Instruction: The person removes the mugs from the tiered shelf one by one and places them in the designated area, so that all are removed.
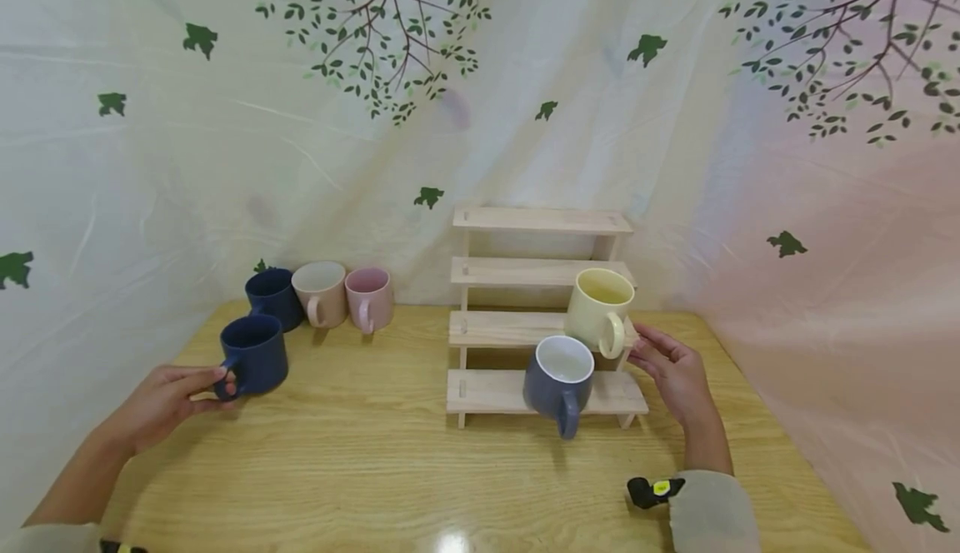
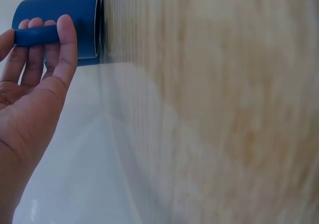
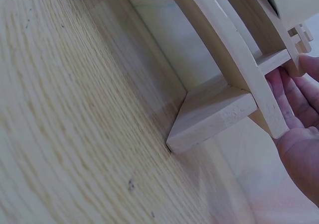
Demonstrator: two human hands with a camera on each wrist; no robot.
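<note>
My left hand point(image 1: 168, 403) grips the handle of a dark blue mug point(image 1: 264, 363) at the table's left side. In the left wrist view the fingers curl round that handle, with the blue mug point(image 2: 55, 9) close to the tabletop; whether its base touches the wood is hard to tell. At the right end of a four-step wooden display shelf point(image 1: 487, 392), my right hand point(image 1: 678, 382) holds the end of a middle step. The right wrist view shows the thumb against the shelf point(image 3: 212, 117) and fingers beneath it. A yellow mug point(image 1: 588, 320) stands just beside this hand.
A grey-blue mug point(image 1: 551, 388) with a white inside stands on the bottom step. Along the back left are another dark blue mug point(image 1: 281, 303), a beige mug point(image 1: 330, 291) and a pink mug point(image 1: 378, 303). A leaf-printed curtain point(image 1: 337, 178) hangs behind the wooden table point(image 1: 360, 470).
</note>
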